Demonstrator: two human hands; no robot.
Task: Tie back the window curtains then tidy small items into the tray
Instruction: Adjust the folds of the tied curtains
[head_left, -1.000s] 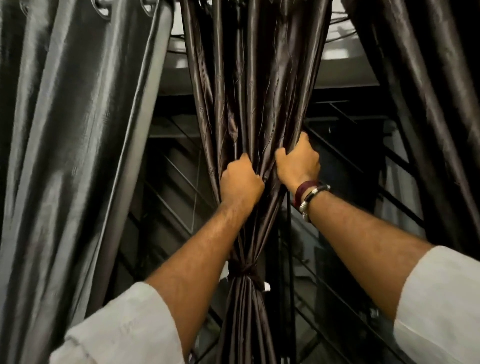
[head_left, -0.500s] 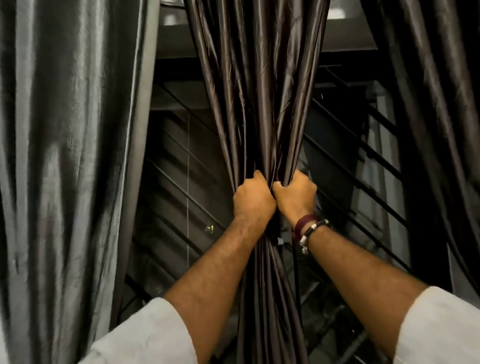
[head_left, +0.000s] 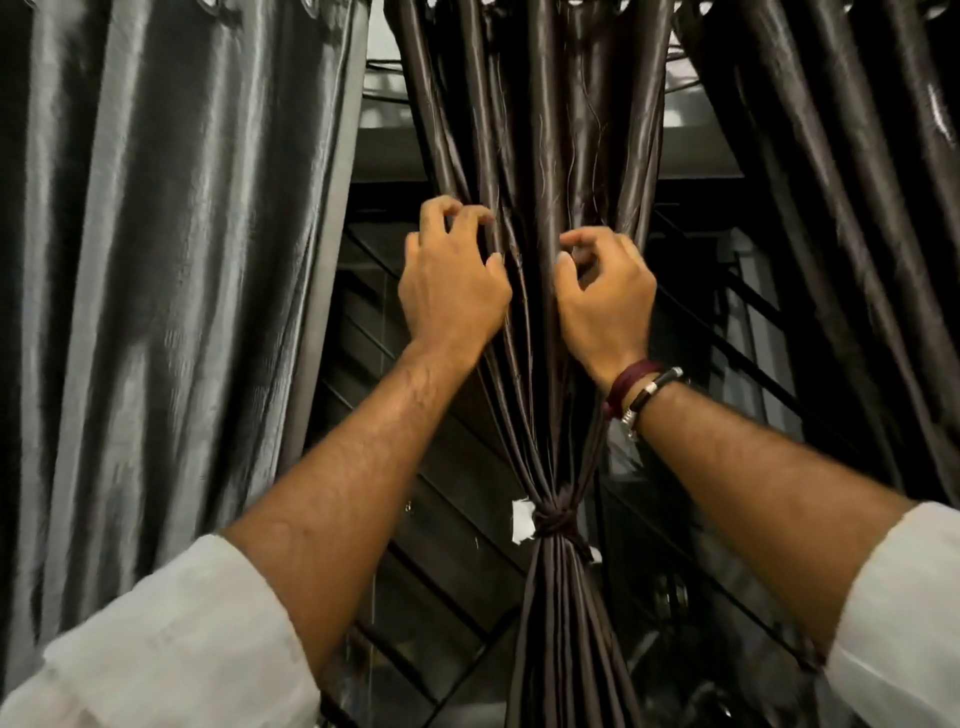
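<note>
- Both hands have climbed from the gathered waist of the middle curtain (head_left: 550, 156) — left hand (head_left: 452, 291) and right hand (head_left: 605, 301) now pluck pleats, fingers curled loosely, grip light.
- Knotted tie-back (head_left: 557, 522) cinches it below, so they seem to be evening folds; no tray visible.

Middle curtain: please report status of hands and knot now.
Left hand and right hand pinching folds of middle curtain. Tie knot in place below. Nothing in the way.
</note>
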